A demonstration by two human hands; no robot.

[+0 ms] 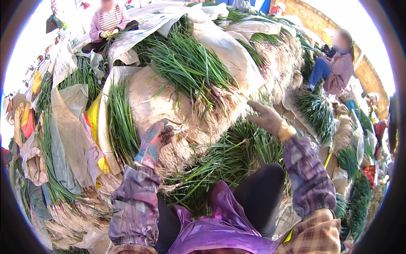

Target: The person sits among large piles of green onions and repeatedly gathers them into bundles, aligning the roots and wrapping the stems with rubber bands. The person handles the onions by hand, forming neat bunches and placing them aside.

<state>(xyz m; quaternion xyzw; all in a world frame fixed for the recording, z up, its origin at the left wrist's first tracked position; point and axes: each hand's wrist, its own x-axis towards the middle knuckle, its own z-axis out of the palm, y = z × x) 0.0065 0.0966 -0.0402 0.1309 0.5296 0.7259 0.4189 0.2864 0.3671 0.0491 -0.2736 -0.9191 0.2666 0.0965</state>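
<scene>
My left hand (158, 137), in a patterned glove with dark fingertips, is half curled over the root ends of a green onion pile. A thin withered strand (176, 123) lies by its fingertips; whether the fingers pinch it is unclear. My right hand (265, 116), in a grey-brown glove, is spread and holds nothing. It hovers right of a heap of green onions (190, 63), whose pale stringy roots (219, 108) face me. That heap lies on a soiled, light-coloured plastic sheet (155, 92). Loose green onions (219, 162) cover the ground between my knees and the heap.
Bundles of green onions (120, 120) and plastic sheets (74, 133) crowd the left. Another root-ended stack (279, 60) rises behind. One person (109, 23) sits at the back left, another (336, 68) at the right. A purple plastic apron (222, 231) covers my lap.
</scene>
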